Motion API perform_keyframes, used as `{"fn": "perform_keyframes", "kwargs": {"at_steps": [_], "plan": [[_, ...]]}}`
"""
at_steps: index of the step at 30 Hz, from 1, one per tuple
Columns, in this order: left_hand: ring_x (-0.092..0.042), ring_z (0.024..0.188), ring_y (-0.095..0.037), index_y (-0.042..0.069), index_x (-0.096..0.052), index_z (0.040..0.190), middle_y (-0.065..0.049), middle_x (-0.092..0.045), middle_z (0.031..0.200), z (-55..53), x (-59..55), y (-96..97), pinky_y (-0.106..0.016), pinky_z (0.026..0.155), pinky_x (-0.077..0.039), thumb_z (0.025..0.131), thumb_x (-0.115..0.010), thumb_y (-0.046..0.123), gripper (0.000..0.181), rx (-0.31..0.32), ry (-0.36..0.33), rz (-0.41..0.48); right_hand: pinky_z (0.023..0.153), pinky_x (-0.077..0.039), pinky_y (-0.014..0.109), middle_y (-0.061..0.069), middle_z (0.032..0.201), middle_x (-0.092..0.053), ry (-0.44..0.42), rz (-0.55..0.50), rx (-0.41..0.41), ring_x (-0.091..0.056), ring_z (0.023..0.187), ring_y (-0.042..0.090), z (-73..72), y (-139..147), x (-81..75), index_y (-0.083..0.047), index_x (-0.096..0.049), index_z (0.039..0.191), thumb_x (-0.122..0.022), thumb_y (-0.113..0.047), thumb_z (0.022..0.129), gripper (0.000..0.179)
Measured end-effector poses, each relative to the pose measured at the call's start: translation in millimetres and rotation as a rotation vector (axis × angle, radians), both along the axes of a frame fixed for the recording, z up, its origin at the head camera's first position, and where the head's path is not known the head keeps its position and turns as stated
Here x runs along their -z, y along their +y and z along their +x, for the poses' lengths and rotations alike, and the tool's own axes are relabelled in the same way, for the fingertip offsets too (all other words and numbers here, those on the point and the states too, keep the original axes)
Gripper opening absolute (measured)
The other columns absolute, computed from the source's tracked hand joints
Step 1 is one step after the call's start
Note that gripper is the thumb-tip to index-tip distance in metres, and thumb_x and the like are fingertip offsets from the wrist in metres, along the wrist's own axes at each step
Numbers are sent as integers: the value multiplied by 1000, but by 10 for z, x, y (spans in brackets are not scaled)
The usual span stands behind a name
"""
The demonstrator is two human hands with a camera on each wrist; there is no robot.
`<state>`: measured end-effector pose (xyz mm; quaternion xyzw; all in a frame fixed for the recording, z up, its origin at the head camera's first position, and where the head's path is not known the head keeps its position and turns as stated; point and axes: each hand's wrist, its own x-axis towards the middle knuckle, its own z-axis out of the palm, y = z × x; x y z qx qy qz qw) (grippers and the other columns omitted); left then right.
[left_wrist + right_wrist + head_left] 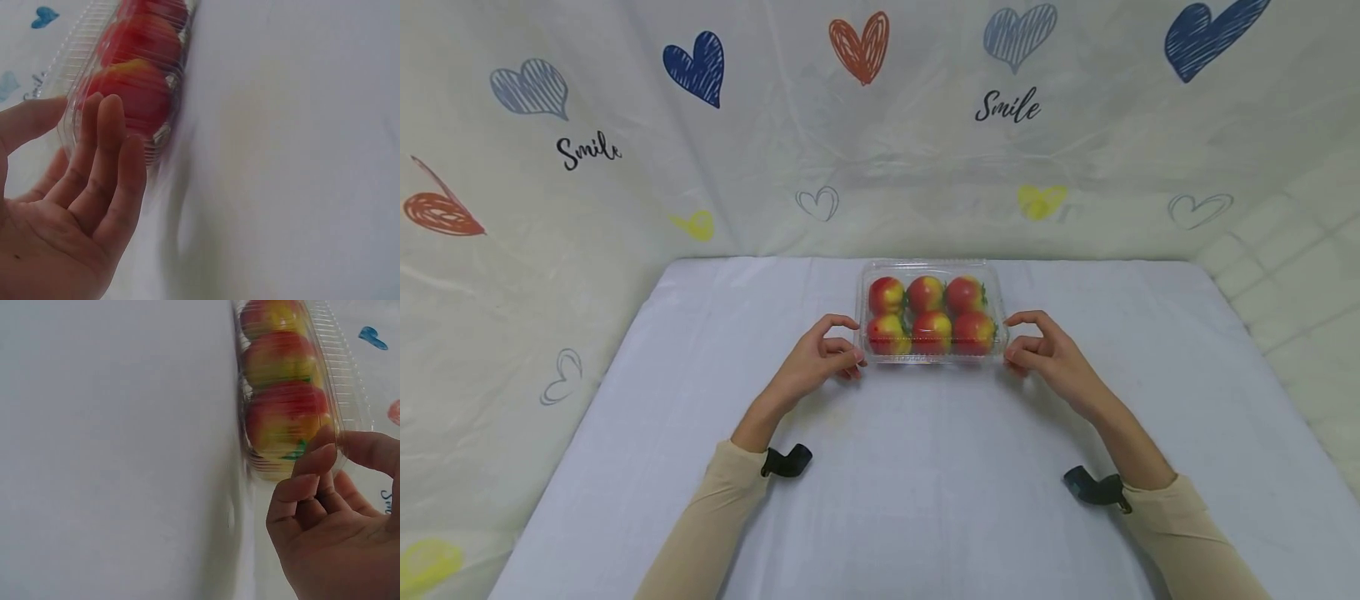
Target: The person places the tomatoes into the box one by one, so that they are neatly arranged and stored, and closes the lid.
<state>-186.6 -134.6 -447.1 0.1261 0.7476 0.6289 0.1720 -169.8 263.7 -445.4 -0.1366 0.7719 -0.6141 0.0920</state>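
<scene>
A clear plastic clamshell box [928, 361] with its lid down sits near the far edge of the white-covered table. Through the lid show several red-and-yellow round fruits [932, 332] in two rows, some with bits of green leaf. My left hand [820, 357] holds the box's left end, thumb and fingertips at its rim and side in the left wrist view. At the opposite end, my right hand [1051, 358] grips the right side, its fingers [314, 461] bent against the ribbed plastic wall.
White cloth [925, 500] covers the tabletop. Behind the box hangs a pale curtain [917, 142] printed with hearts and the word "Smile". A small black device [787, 461] is strapped at the left wrist, another black device [1093, 486] at the right.
</scene>
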Motion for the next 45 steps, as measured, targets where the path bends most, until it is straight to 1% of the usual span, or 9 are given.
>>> {"fn": "perform_keyframes", "kwargs": {"at_steps": [4,11,17,20,25,29,32,37,45], "plan": [[-73,82,-27,13,-49,138,-14,-77,99,7,-16,15,-33,81,-62,100,-68,13,43,-6,-3,-8,66,-52,25,-5,84,-71,-19,-6,15,-61,72,17,3,-10,4,-7,-44,138,-57,-7,105,35],[-71,81,-28,12,-49,138,-17,-76,97,9,-6,26,-32,79,-62,99,-68,13,44,-33,-8,-18,64,-49,28,-4,82,-68,-25,-39,16,-57,70,18,1,-30,35,-4,-43,138,-58,-7,105,37],[-69,79,-27,13,-49,137,-4,-75,90,-2,12,49,-31,79,-62,99,-68,12,43,-38,-6,-4,63,-48,26,-3,80,-67,-12,-79,9,-56,68,16,9,-29,37,-2,-42,137,-58,-4,104,36],[-69,78,-27,12,-48,136,-1,-74,88,-5,10,57,-30,79,-62,99,-68,12,42,-40,-3,2,62,-49,26,-4,79,-67,-13,-105,12,-56,68,16,10,-39,33,-1,-43,136,-58,-3,104,36],[-69,81,-35,10,-48,136,-3,-74,89,4,-1,59,-30,79,-62,99,-67,10,42,-57,-17,0,62,-49,25,-3,79,-67,-28,-157,5,-57,68,16,13,-67,38,0,-43,135,-58,-1,103,35],[-68,83,-39,9,-49,136,-5,-74,89,9,-8,60,-30,78,-61,99,-66,9,41,-72,-23,-13,63,-50,22,-3,80,-68,-37,-144,14,-58,69,15,15,-77,41,0,-43,135,-58,-3,103,35],[-69,82,-36,10,-50,134,-2,-75,87,7,-15,71,-30,78,-61,98,-66,8,40,-79,-19,-21,64,-50,22,-4,80,-68,-43,-147,19,-58,70,14,23,-72,40,-1,-44,135,-59,-3,103,35],[-69,81,-29,12,-51,133,4,-74,83,7,-25,94,-30,78,-60,97,-67,8,39,-86,-27,-19,63,-49,23,-4,79,-67,-55,-194,14,-58,71,13,39,-67,39,-1,-44,134,-58,0,103,35],[-70,81,-29,11,-51,134,4,-74,83,15,-24,101,-30,79,-60,98,-67,8,39,-100,-42,-24,63,-51,21,-4,79,-67,-63,-190,47,-59,72,11,69,-106,3,-4,-46,134,-59,0,102,35]]}}
